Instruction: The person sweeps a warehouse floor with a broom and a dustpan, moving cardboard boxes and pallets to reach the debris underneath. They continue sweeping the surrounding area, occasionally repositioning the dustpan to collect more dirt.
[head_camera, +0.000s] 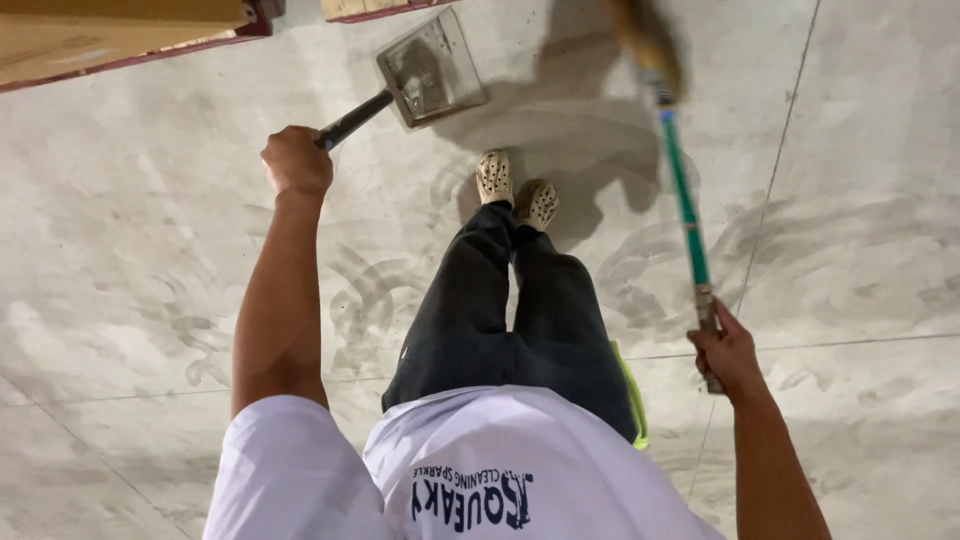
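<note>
Holding a dustpan (432, 70) in the left hand (296, 160) and a broom (680, 190) in the right hand (728, 352), both wrapped tight around their handles.

Left fist closes on the dustpan's dark handle, which runs up and to the right to a square metal pan with a dull, scuffed face, lying on the concrete floor (120, 250) ahead of the pale perforated shoes (516, 190). Right fingers grip the end of a green pole that runs almost straight away from the hand to blurred tan bristles. The pan lies left of the bristles, apart from them. Swirl marks streak the smooth grey floor.
</note>
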